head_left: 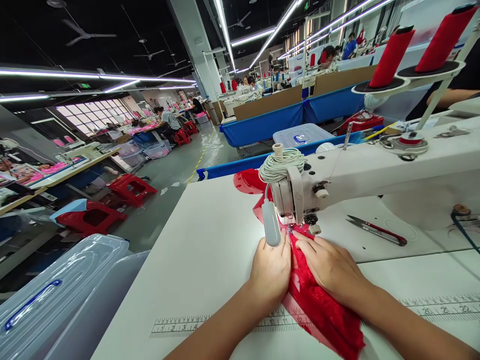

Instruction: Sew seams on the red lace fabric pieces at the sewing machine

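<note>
Red lace fabric [318, 305] runs from the table's near side up under the needle of a white sewing machine [360, 170], and more of it comes out behind the machine head. Just left of the needle, my left hand [270, 267] grips the fabric's left edge, with its fingers partly hidden by a small grey lamp [271, 224]. On the other side my right hand [332, 265] holds the fabric, its thumb and fingers close to the needle. The fabric hangs together in folds between my two wrists.
Thread snips [377, 231] lie on the machine bed at the right. A printed ruler [180, 326] crosses the white tabletop [202, 240]. Red thread cones [393, 57] stand at upper right. Lidded plastic bins [63, 280] and red stools [131, 189] are beyond the left edge.
</note>
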`<state>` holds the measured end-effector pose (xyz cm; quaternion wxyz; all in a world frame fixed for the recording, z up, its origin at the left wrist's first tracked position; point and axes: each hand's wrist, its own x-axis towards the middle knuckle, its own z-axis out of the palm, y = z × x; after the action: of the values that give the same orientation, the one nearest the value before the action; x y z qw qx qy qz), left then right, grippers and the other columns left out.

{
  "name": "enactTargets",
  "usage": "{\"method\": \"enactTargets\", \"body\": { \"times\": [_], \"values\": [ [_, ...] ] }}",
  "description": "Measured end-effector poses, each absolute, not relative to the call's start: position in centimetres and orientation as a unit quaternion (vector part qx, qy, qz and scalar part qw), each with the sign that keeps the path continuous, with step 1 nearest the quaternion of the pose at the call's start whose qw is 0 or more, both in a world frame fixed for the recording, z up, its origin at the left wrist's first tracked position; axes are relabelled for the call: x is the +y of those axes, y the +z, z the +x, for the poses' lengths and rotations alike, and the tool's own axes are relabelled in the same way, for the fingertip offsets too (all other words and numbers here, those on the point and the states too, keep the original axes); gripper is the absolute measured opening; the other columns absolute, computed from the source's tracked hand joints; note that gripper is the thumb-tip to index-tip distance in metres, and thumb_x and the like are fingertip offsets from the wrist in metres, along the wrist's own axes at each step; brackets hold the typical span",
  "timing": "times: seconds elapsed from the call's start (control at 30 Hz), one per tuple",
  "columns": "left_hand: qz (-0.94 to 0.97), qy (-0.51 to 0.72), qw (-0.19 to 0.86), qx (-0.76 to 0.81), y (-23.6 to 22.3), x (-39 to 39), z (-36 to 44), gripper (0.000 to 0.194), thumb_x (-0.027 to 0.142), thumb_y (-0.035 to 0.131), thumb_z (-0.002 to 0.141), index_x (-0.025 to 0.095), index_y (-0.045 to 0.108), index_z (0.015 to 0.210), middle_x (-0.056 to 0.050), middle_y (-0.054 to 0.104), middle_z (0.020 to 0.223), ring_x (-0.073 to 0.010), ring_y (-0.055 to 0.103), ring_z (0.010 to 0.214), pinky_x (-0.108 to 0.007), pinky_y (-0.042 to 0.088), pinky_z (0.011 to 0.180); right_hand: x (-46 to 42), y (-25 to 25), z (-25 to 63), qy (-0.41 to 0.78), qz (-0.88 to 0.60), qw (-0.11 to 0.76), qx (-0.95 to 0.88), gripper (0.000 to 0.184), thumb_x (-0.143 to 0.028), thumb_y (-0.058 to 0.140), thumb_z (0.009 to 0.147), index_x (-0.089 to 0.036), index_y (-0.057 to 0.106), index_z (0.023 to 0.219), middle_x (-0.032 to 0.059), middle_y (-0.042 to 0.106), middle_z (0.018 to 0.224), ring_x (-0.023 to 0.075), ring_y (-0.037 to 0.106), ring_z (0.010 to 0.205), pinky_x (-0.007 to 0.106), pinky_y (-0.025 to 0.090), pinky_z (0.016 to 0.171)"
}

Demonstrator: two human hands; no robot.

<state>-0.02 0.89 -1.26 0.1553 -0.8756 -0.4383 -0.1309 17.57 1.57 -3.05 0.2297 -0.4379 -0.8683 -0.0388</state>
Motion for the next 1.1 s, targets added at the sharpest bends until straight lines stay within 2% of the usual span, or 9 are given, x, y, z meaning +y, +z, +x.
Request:
{"method": "enactTargets", "body": {
  "times": [0.23, 0.4, 0.5, 0.57, 0.63, 0.73, 0.8, 0.93, 1.1],
  "values": [
    [-0.870, -0.168, 0.160, -0.436, -1.7, 1.5, -0.1, 0.026, 0.004, 0.036, 0.092, 0.010, 0.058, 0.105, -0.015, 0.065, 0.102, -0.0252, 0.062, 0.085, -0.042, 0.053, 0.073, 1.7, -2.8, 17.5, -0.004, -0.441, 0.227, -0.868, 0.036, -0.009, 0.039, 0.086, -0.016, 0.060, 0.114, 0.0092, 0.066, 0.122, 0.0212, 0.064, 0.094, 0.032, 0.055, 0.073],
    [-0.909, -0.152, 0.124, -0.368, -1.4, 1.1, -0.5, 0.027, 0.001, 0.032, 0.092, 0.015, 0.055, 0.088, -0.006, 0.059, 0.083, -0.0181, 0.057, 0.071, -0.029, 0.046, 0.056, 1.5, -3.4, 18.1, 0.021, -0.425, 0.262, -0.866, 0.037, -0.014, 0.036, 0.091, -0.017, 0.058, 0.121, 0.0104, 0.066, 0.122, 0.0220, 0.062, 0.101, 0.036, 0.054, 0.079],
    [-0.919, -0.145, 0.053, -0.362, -0.8, 0.4, -0.7, 0.025, 0.017, 0.033, 0.097, 0.017, 0.052, 0.082, -0.004, 0.054, 0.076, -0.0162, 0.050, 0.062, -0.028, 0.043, 0.052, 1.1, -3.7, 18.8, 0.000, -0.396, 0.267, -0.878, 0.038, -0.012, 0.037, 0.090, -0.017, 0.058, 0.120, 0.0100, 0.066, 0.122, 0.0222, 0.061, 0.103, 0.036, 0.053, 0.083],
    [-0.917, -0.133, 0.016, -0.376, -0.3, 0.1, -0.8, 0.032, 0.034, 0.032, 0.100, 0.017, 0.053, 0.084, -0.004, 0.054, 0.077, -0.0168, 0.049, 0.062, -0.029, 0.044, 0.054, 0.8, -3.5, 19.2, -0.013, -0.382, 0.255, -0.888, 0.036, -0.009, 0.038, 0.086, -0.018, 0.062, 0.111, 0.0089, 0.069, 0.114, 0.0221, 0.063, 0.096, 0.035, 0.053, 0.078],
    [-0.917, -0.124, -0.002, -0.380, 0.1, -0.1, -0.8, 0.047, 0.049, 0.025, 0.101, 0.016, 0.056, 0.090, -0.005, 0.056, 0.079, -0.0178, 0.050, 0.063, -0.031, 0.046, 0.057, 0.7, -3.2, 19.4, -0.025, -0.378, 0.251, -0.891, 0.033, -0.008, 0.040, 0.083, -0.019, 0.064, 0.101, 0.0075, 0.072, 0.105, 0.0212, 0.063, 0.086, 0.033, 0.053, 0.070],
    [-0.915, -0.123, -0.006, -0.384, 0.3, -0.3, -0.9, 0.070, 0.062, 0.011, 0.097, 0.012, 0.057, 0.109, -0.009, 0.058, 0.086, -0.0197, 0.053, 0.067, -0.032, 0.048, 0.060, 0.6, -2.8, 19.4, -0.048, -0.381, 0.259, -0.887, 0.032, -0.008, 0.041, 0.080, -0.019, 0.065, 0.098, 0.0069, 0.073, 0.102, 0.0201, 0.063, 0.079, 0.031, 0.050, 0.062],
    [-0.914, -0.120, -0.001, -0.387, 0.2, -0.4, -0.9, 0.079, 0.066, 0.007, 0.094, 0.009, 0.056, 0.119, -0.013, 0.060, 0.094, -0.0216, 0.056, 0.072, -0.033, 0.050, 0.063, 0.7, -2.6, 19.4, -0.057, -0.381, 0.260, -0.885, 0.031, -0.008, 0.042, 0.079, -0.019, 0.065, 0.095, 0.0073, 0.073, 0.101, 0.0197, 0.063, 0.077, 0.030, 0.049, 0.061],
    [-0.916, -0.122, 0.036, -0.380, -0.2, -0.6, -1.0, 0.086, 0.068, 0.007, 0.092, 0.006, 0.057, 0.122, -0.021, 0.059, 0.111, -0.0246, 0.058, 0.078, -0.037, 0.052, 0.068, 0.7, -2.6, 19.3, -0.059, -0.381, 0.269, -0.883, 0.031, -0.006, 0.042, 0.077, -0.019, 0.065, 0.092, 0.0063, 0.073, 0.098, 0.0191, 0.062, 0.076, 0.030, 0.048, 0.063],
    [-0.913, -0.131, 0.068, -0.381, -0.4, -0.8, -1.0, 0.087, 0.067, 0.004, 0.092, 0.007, 0.063, 0.116, -0.020, 0.064, 0.107, -0.0239, 0.057, 0.075, -0.038, 0.051, 0.066, 0.8, -2.7, 19.2, -0.061, -0.382, 0.270, -0.882, 0.031, -0.005, 0.043, 0.075, -0.020, 0.066, 0.090, 0.0048, 0.074, 0.096, 0.0184, 0.063, 0.076, 0.029, 0.048, 0.065]
  ]
}}
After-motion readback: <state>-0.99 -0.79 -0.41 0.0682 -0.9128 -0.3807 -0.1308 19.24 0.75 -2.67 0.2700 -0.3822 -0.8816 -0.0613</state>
